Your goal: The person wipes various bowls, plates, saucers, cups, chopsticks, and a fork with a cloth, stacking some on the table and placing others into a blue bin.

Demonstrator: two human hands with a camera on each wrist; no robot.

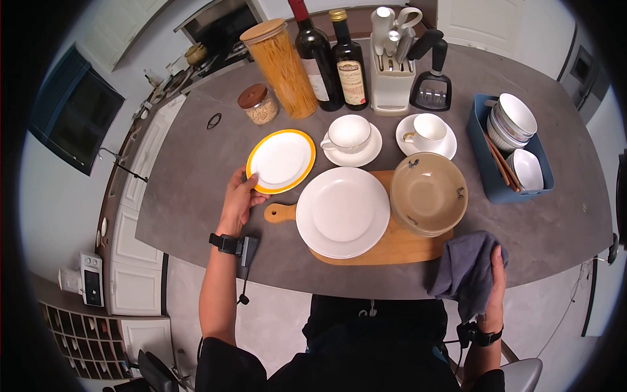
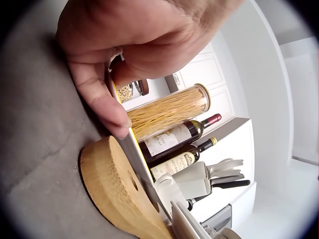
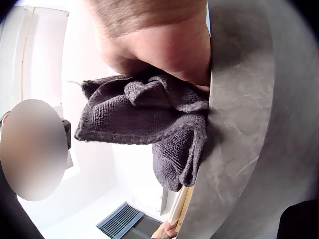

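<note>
My left hand (image 1: 241, 201) pinches the near-left rim of a white plate with a yellow edge (image 1: 282, 161); in the left wrist view the thumb and fingers of that hand (image 2: 127, 55) lie on either side of the rim. A dark grey cloth (image 1: 465, 268) hangs from my right hand (image 1: 496, 287) at the table's front edge. The right wrist view shows the bunched cloth (image 3: 144, 112) below the hand (image 3: 159, 50), its fingertips hidden. Between the hands, white plates (image 1: 343, 212) and beige bowls (image 1: 429, 193) rest on a wooden board (image 1: 418, 251).
Two white cups (image 1: 349, 133) (image 1: 430, 130) on saucers stand behind the board. Farther back are a pasta jar (image 1: 281, 68), a small jar (image 1: 258, 104), two bottles (image 1: 318, 62) (image 1: 351, 65) and a knife block (image 1: 392, 81). A blue bin (image 1: 486, 163) holds bowls at right.
</note>
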